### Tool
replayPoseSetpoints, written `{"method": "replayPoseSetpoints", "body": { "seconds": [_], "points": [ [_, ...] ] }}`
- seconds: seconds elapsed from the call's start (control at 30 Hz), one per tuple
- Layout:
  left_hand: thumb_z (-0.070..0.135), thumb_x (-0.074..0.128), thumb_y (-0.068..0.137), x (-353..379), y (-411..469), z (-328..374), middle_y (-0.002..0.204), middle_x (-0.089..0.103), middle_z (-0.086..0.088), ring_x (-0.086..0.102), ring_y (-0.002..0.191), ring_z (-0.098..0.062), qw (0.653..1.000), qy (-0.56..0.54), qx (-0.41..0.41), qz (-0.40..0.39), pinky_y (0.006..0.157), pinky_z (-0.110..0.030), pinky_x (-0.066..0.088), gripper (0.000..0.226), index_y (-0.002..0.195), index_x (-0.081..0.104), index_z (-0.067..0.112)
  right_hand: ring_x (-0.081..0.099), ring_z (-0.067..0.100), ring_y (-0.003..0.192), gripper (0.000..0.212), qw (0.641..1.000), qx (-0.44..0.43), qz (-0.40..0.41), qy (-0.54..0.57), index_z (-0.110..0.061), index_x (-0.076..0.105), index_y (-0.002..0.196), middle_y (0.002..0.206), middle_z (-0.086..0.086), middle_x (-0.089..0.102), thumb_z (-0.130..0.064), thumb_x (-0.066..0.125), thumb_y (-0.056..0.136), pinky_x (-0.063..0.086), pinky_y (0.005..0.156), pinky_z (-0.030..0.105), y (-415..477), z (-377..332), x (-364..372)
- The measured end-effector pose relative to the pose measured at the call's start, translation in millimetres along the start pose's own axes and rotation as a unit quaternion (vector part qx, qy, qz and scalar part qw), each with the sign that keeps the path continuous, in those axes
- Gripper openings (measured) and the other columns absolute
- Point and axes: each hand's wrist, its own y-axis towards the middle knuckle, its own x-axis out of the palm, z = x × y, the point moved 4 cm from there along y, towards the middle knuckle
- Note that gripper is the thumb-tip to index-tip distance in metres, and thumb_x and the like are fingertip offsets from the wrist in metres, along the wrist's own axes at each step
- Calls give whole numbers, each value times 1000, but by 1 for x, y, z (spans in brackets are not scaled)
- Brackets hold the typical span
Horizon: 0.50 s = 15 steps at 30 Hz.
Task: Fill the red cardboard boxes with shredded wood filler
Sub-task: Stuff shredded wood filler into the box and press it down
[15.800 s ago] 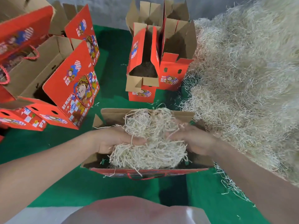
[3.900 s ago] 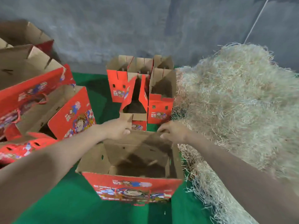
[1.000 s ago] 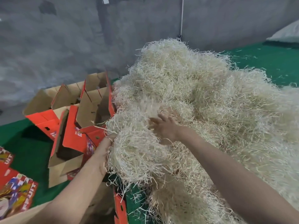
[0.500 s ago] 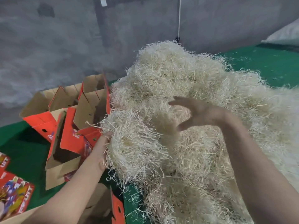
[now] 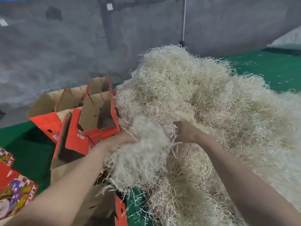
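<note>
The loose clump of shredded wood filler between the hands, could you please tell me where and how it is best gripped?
Take the clump by its two flanks, left hand from the left, right hand from the right, squeezing inward. It is loose and wide, trailing strands below, so a one-sided pinch would likely shed much.

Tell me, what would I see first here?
A huge pale heap of shredded wood filler fills the right side. In the middle, the left hand and right hand hold a clump of it between them. Open red boxes stand to the left on the green floor.
</note>
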Motion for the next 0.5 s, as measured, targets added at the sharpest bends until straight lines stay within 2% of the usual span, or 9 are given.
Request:
{"method": "replayPoseSetpoints", "body": {
  "seconds": [0.03,0.1,0.13,0.2,0.27,0.33,0.37,0.43,0.5],
  "points": [
    [24,73,65,12,5,-2,132,46,-1,54,111,-8,995,89,-32,-45,94,-16,41,67,124,40,19,50,32,118,69,1000,-6,14,21,-1,37,136,134,17,48,-4,66,73,44,98,38,-1,-7,-6],
    [30,76,69,36,13,-2,148,32,-3,42,128,-14,960,243,-98,-95,106,-25,34,93,144,23,19,47,29,122,76,998,-21,17,53,-7,36,138,139,12,44,2,63,68,44,94,34,-1,-17,-11],
    [35,77,70,44,15,-1,146,35,-6,43,127,-17,941,309,-109,-84,104,-26,36,97,146,19,15,47,27,121,76,998,-31,10,55,-11,37,138,138,10,45,2,64,68,44,93,33,-1,-18,-12],
    [43,76,70,44,20,6,125,54,-5,59,103,-15,938,342,-63,15,87,-26,49,92,142,28,11,51,25,115,76,997,-14,-27,65,-11,34,139,130,9,50,-2,67,71,44,94,34,-3,-14,-10],
    [34,76,72,23,23,14,122,55,-4,57,106,-20,969,191,-37,155,89,-32,48,83,139,34,11,55,22,100,76,997,18,-70,36,-3,31,140,119,11,55,-14,69,75,46,91,32,-7,-4,-2],
    [23,73,73,10,23,14,126,56,-6,54,114,-25,975,-51,-40,211,97,-38,41,69,133,43,8,49,24,116,80,996,37,-75,-10,-5,24,143,137,12,44,-27,66,79,40,99,34,-11,9,5],
    [20,68,75,8,24,14,112,66,-7,62,102,-23,964,-153,-40,213,92,-38,45,53,124,52,7,44,25,125,80,997,38,-67,-25,-7,21,144,143,11,39,-33,63,82,36,102,35,-12,14,7],
    [22,56,84,9,18,16,70,72,-4,68,65,-19,936,-282,-26,211,68,-31,51,18,96,62,10,49,24,119,75,997,51,-42,-40,-5,26,142,135,9,48,-43,58,86,37,102,35,-15,24,7],
    [31,47,91,13,12,13,59,70,-2,67,56,-19,899,-382,-2,216,60,-28,51,26,81,62,13,55,19,107,62,996,62,-33,-55,-3,36,136,127,10,53,-39,54,89,42,96,32,-20,36,8]
  ]
}}
